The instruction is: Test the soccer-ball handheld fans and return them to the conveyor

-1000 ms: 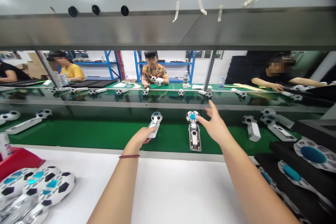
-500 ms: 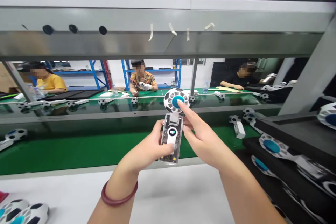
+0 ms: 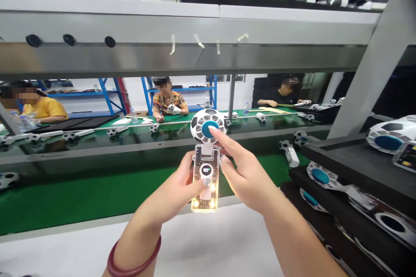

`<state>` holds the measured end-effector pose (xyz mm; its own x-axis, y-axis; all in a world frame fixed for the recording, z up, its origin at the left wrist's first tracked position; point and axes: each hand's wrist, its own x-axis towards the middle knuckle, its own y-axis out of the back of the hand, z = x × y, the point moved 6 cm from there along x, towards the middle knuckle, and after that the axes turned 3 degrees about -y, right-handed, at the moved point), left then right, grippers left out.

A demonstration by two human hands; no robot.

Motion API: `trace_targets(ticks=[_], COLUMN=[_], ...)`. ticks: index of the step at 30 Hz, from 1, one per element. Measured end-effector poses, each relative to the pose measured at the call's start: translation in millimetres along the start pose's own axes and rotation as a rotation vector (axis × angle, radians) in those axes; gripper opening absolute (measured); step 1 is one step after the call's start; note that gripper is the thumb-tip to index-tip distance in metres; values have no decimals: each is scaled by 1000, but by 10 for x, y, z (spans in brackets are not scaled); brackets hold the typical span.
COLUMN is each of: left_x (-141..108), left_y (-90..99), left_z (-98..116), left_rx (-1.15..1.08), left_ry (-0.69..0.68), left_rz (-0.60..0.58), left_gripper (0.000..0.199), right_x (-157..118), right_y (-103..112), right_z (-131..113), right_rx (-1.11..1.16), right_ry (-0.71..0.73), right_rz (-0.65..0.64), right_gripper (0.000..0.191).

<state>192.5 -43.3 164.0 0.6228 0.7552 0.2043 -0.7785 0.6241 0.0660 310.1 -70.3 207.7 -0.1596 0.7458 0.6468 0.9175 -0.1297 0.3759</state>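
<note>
A handheld fan [image 3: 211, 201] with a football-patterned round head and a clear body stands upright before me. My left hand [image 3: 177, 190] is closed around its body, the thumb lying on the white strip below a round display reading 100. Warm lights glow in the lower body. My right hand [image 3: 242, 169] reaches in from the right. Its index fingertip touches the blue disc [image 3: 208, 129] at the centre of the fan head. The right thumb is apart from that finger, by the body's upper right edge; its other fingers are mostly hidden.
More football fans lie on a green conveyor belt [image 3: 97, 194] beyond the white table [image 3: 234, 242]. Black foam trays [image 3: 328, 153] with fans are stacked at right. A grey shelf beam [image 3: 146, 30] crosses above, carrying more fans. Several people sit across the belt.
Lights in the fan's lower body have come on. The view has shifted to the right, and the hands keep their places on the fan.
</note>
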Motion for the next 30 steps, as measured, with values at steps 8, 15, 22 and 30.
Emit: trace_targets(ticks=[8, 15, 22, 30], left_x=[-18, -32, -41, -62], left_y=[17, 16, 14, 16], left_z=[15, 10, 52, 65], left_rx=[63, 51, 69, 99], left_ry=[-18, 6, -10, -51], left_rz=[33, 13, -7, -26], left_gripper=[47, 51, 57, 55], right_x=[-17, -11, -13, -20], right_y=[-2, -21, -39, -57], right_z=[-11, 12, 17, -2], right_rx=[-36, -61, -59, -53], right_ry=[9, 0, -3, 23], right_rz=[-4, -16, -19, -38], right_gripper=[64, 63, 63, 64])
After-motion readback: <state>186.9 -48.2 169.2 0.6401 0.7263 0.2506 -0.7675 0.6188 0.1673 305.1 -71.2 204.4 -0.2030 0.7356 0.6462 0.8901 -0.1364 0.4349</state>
